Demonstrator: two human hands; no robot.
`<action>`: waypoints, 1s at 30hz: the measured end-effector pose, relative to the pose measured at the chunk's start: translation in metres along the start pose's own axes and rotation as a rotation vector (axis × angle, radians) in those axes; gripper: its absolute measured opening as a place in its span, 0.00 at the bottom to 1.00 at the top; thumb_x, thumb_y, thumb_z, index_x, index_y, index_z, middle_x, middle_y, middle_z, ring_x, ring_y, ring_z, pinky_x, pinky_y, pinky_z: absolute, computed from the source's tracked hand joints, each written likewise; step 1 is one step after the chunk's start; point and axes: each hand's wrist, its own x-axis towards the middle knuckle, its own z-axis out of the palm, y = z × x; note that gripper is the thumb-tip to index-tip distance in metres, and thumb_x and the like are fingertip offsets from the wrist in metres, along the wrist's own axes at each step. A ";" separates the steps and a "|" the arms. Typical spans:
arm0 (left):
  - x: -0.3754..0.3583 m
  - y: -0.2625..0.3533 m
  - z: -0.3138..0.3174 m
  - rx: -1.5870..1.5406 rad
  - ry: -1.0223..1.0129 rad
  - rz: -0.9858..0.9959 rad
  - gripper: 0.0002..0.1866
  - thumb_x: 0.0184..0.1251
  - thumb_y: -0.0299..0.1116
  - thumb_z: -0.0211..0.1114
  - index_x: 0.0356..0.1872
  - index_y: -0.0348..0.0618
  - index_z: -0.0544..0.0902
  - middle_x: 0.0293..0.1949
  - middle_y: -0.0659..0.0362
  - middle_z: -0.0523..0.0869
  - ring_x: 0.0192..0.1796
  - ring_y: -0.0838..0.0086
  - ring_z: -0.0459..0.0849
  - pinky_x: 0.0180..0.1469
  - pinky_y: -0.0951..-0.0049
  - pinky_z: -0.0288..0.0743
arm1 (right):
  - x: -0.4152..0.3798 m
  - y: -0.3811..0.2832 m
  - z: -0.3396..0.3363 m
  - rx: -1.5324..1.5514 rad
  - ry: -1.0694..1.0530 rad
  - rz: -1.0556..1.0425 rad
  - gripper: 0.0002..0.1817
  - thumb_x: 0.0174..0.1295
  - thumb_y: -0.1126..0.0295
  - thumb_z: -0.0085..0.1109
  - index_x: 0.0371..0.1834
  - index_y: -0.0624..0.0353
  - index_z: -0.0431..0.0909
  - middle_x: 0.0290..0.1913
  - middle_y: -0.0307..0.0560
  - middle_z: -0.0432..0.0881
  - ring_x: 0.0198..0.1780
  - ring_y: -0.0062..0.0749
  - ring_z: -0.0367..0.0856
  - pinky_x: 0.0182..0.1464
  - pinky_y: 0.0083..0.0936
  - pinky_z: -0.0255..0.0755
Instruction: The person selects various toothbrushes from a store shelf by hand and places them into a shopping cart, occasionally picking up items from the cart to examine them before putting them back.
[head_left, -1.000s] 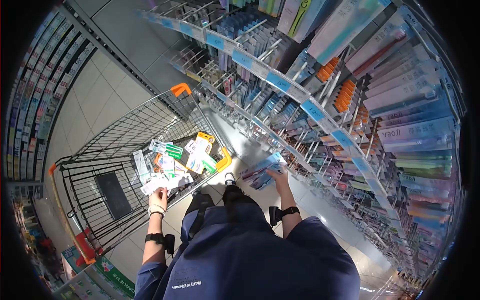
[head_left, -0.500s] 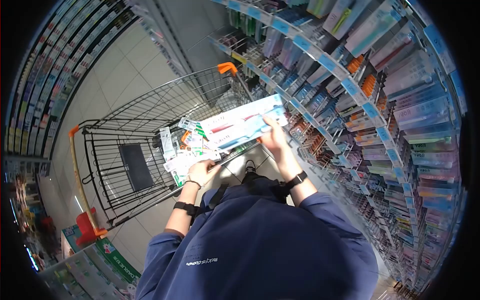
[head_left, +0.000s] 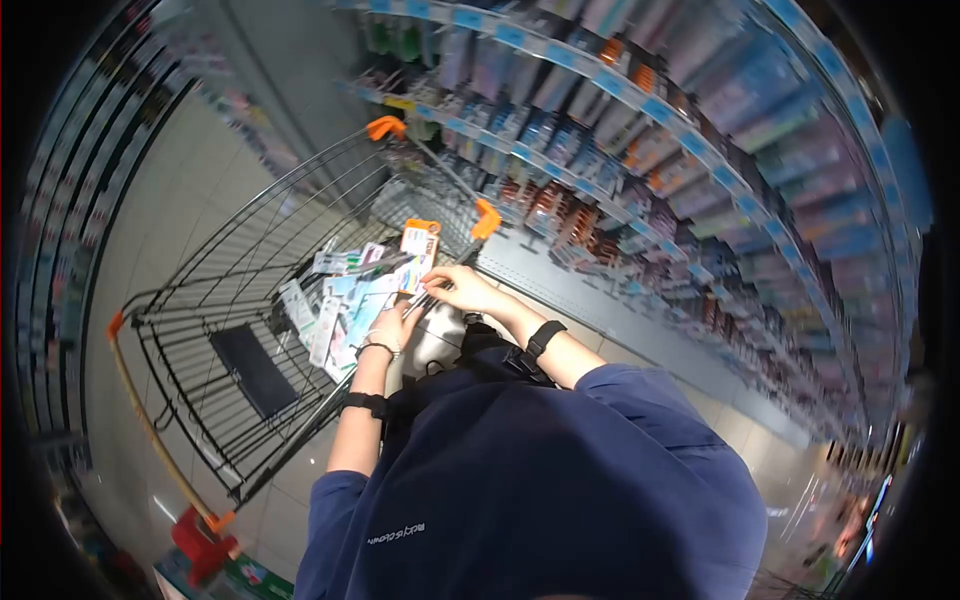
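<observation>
My left hand [head_left: 393, 328] is at the near side rail of the shopping cart [head_left: 285, 447], its fingers curled among the packages; what they grip is hidden. My right hand [head_left: 463, 290] is a little farther along the same side, finger and thumb pinched at the lower end of an orange and white package [head_left: 420, 240]. That package stands tilted above the others. A light blue and white package [head_left: 366, 312] lies beside my left hand. Several white packages [head_left: 326, 330] with green and blue print are heaped in the cart.
Shelves of hanging packages [head_left: 560, 140] line the right side, with blue price tags along their edges. Orange corner pieces [head_left: 486, 218] cap the cart's far end. Another shelf unit [head_left: 75, 200] stands at the left. A red object [head_left: 203, 545] is near the cart handle.
The large white box has left my right hand. That hand has moved left and down to the cart's side, at the orange and white package. The view has turned, and the cart appears lower and farther left.
</observation>
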 end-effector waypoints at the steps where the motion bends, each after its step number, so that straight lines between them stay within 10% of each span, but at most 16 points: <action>1: 0.003 -0.005 0.004 -0.005 -0.002 0.026 0.23 0.60 0.51 0.50 0.44 0.42 0.76 0.36 0.40 0.79 0.43 0.48 0.77 0.45 0.59 0.70 | -0.011 0.006 -0.001 -0.105 0.067 -0.104 0.14 0.55 0.70 0.54 0.43 0.64 0.73 0.38 0.49 0.79 0.43 0.29 0.77 0.47 0.23 0.69; 11: 0.009 -0.027 0.030 -0.091 -0.012 0.132 0.24 0.62 0.52 0.47 0.45 0.40 0.74 0.42 0.41 0.78 0.48 0.50 0.74 0.50 0.62 0.67 | -0.165 0.071 -0.028 -0.079 0.196 0.352 0.16 0.53 0.67 0.56 0.44 0.64 0.73 0.34 0.43 0.80 0.37 0.25 0.76 0.43 0.22 0.69; 16: -0.003 -0.017 0.035 -0.123 -0.068 0.102 0.23 0.62 0.51 0.48 0.42 0.40 0.73 0.24 0.46 0.80 0.20 0.61 0.80 0.30 0.64 0.72 | -0.227 0.067 -0.061 0.016 0.344 0.464 0.18 0.55 0.64 0.56 0.46 0.64 0.72 0.35 0.42 0.79 0.38 0.22 0.74 0.44 0.21 0.68; 18: -0.010 -0.009 0.035 -0.032 -0.067 0.133 0.22 0.62 0.52 0.48 0.41 0.40 0.73 0.25 0.45 0.80 0.26 0.57 0.81 0.34 0.62 0.72 | -0.241 0.070 -0.084 -0.045 0.355 0.481 0.19 0.55 0.65 0.56 0.47 0.64 0.72 0.37 0.43 0.79 0.39 0.23 0.75 0.45 0.22 0.68; 30: -0.047 0.046 0.068 0.129 -0.076 0.127 0.21 0.58 0.50 0.51 0.38 0.41 0.77 0.32 0.42 0.80 0.38 0.49 0.79 0.42 0.58 0.71 | -0.255 -0.091 -0.313 -0.435 1.166 -0.164 0.34 0.48 0.65 0.61 0.59 0.60 0.59 0.56 0.53 0.65 0.58 0.43 0.65 0.53 0.33 0.66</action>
